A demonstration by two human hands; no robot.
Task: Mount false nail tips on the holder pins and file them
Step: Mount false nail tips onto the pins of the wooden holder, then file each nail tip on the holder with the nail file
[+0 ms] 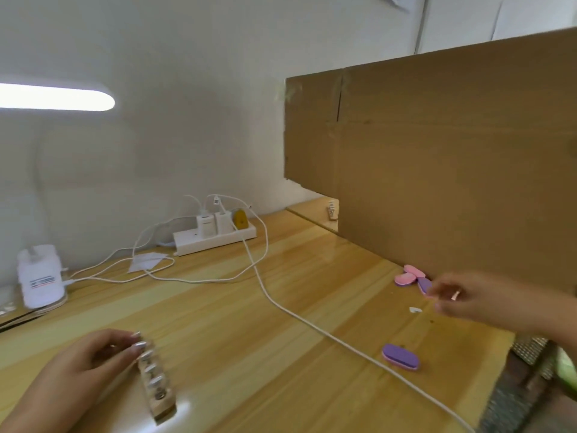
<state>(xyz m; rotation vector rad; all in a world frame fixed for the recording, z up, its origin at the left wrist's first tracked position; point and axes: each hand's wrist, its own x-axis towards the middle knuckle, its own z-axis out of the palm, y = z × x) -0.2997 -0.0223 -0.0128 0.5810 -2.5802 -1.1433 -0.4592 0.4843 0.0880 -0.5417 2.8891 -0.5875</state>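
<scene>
Four nail files (401, 356), two chargers (205, 225), one gripped holder (157, 387)

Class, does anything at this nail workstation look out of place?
A white cable trails diagonally across the table, between the holder and the purple file, where it could snag. A small white piece, perhaps a nail tip, lies loose near the right hand.

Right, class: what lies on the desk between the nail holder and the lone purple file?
In the head view, only a white cable crosses the desk between the holder and the purple file.
</scene>
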